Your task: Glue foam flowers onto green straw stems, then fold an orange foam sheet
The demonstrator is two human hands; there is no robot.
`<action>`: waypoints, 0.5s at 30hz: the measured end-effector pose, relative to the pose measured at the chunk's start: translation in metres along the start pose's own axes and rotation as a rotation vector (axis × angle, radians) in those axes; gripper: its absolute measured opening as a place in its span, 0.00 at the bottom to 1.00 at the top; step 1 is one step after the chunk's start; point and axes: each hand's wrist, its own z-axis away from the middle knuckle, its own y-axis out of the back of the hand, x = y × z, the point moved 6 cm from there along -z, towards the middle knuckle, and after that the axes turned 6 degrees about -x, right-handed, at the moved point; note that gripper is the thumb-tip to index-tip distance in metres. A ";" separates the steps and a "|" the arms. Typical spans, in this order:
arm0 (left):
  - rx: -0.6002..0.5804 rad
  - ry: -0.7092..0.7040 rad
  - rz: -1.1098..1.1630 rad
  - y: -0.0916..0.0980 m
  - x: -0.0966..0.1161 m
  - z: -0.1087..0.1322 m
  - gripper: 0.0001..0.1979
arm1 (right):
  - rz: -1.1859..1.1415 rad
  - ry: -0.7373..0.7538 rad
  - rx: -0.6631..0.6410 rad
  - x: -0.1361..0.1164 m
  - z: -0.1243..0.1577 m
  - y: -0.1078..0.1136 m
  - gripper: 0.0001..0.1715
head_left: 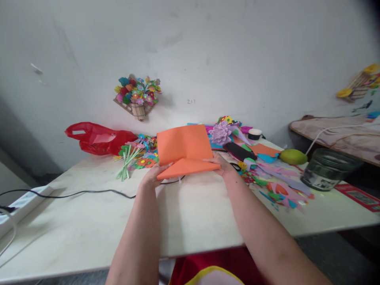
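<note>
An orange sheet, paper or thin foam, is held up above the table with a crease across it, its near part folded toward me. My left hand grips its left edge, and my right hand grips the right edge. Some of the fingers are hidden behind or under the sheet. Left of it lie green-white stems and several cut-out flowers. Close to my right hand are a dark flat object and a lilac flower.
A red plastic bag sits at the back left. A black cable crosses the table from a power strip. Coloured scraps, a green-yellow fruit and a glass jar occupy the right side. A flower basket hangs on the wall.
</note>
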 end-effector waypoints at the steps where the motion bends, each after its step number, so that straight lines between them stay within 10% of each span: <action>1: -0.011 -0.003 -0.007 -0.001 0.001 0.000 0.17 | 0.016 -0.006 0.006 0.000 0.000 0.001 0.19; 15: -0.015 0.001 0.036 0.004 -0.003 -0.001 0.09 | 0.080 -0.057 -0.045 0.000 0.001 -0.003 0.15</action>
